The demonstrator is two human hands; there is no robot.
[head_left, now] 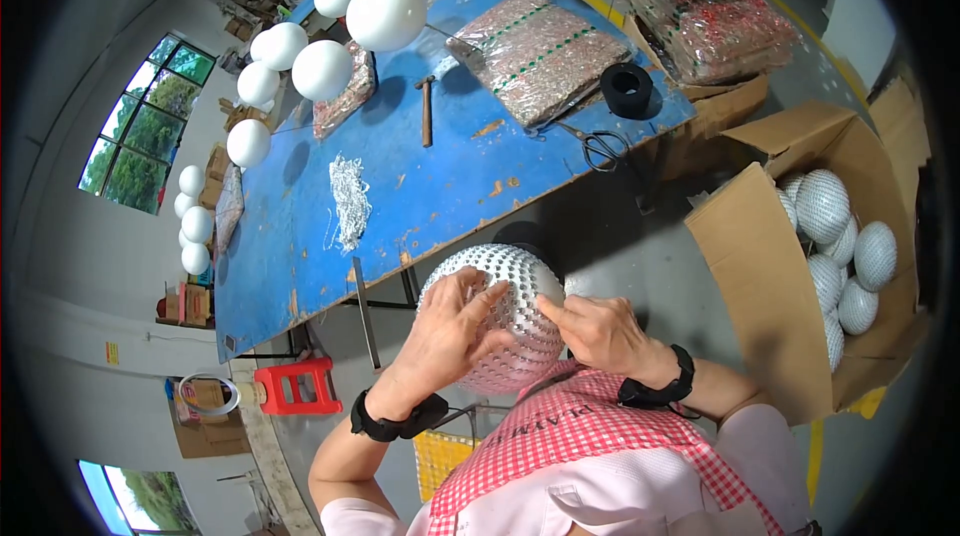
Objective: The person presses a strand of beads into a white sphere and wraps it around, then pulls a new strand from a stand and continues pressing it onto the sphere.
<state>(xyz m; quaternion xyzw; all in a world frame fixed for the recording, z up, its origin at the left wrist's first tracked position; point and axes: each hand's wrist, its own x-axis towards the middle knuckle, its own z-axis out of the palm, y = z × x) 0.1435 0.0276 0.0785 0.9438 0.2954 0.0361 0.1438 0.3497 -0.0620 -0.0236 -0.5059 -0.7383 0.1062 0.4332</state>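
A large white ball (515,336) covered with rows of small silvery studs rests in my lap, against the red checked apron (570,446). My left hand (455,321) lies over its left side, fingers bent onto the studs and thumb pointing inward. At the ball's right side is my right hand (597,333), its index finger and thumb close together against the surface and the other fingers curled. Whatever those fingertips hold is too small to make out. Between the hands, near the upper right, a smooth white patch shows on the ball. Both wrists wear black bands.
Ahead stands a worn blue table (460,191) with a hammer (426,111), scissors (600,148), a black tape roll (628,89), white strands (348,204) and wrapped packs (540,56). Several plain white balls (387,16) hang above. An open carton (765,276) of studded balls stands right; a red stool (300,386), left.
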